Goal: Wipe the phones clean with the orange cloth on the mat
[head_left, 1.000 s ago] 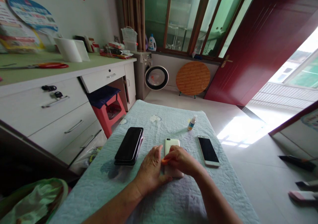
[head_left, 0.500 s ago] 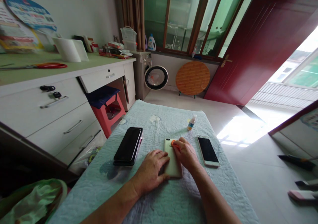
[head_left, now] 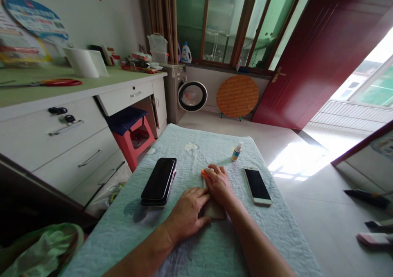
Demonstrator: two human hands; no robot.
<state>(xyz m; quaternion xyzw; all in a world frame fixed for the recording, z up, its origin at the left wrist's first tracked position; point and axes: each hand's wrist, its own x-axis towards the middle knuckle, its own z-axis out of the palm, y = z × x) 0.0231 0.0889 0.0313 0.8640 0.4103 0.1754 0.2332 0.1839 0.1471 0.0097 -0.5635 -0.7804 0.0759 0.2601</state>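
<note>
A pale gold smartphone [head_left: 215, 211] lies back side up on the cloth-covered table, largely hidden by my hands. My left hand [head_left: 188, 209] grips its left edge, thumb near the bottom corner and fingers along the side. Across the phone's upper end, my right hand [head_left: 217, 183] presses a small orange cloth [head_left: 204, 172] against the back, near the top left corner. Only a bit of the cloth shows past the fingers. To the right rests a white smartphone [head_left: 258, 186] with its dark screen up. Beyond my right hand stands a small spray bottle [head_left: 237, 151].
Black phones [head_left: 159, 179] lie stacked at the left of the table, which has a light blue quilted cover [head_left: 196, 244]. A red stool [head_left: 135, 139] stands by the white desk [head_left: 67, 137]. A lined bin [head_left: 43, 250] is at the lower left.
My right hand has slid left across the top of the phone with the orange cloth, now covering the camera corner. My left hand stays on the phone's edge.
</note>
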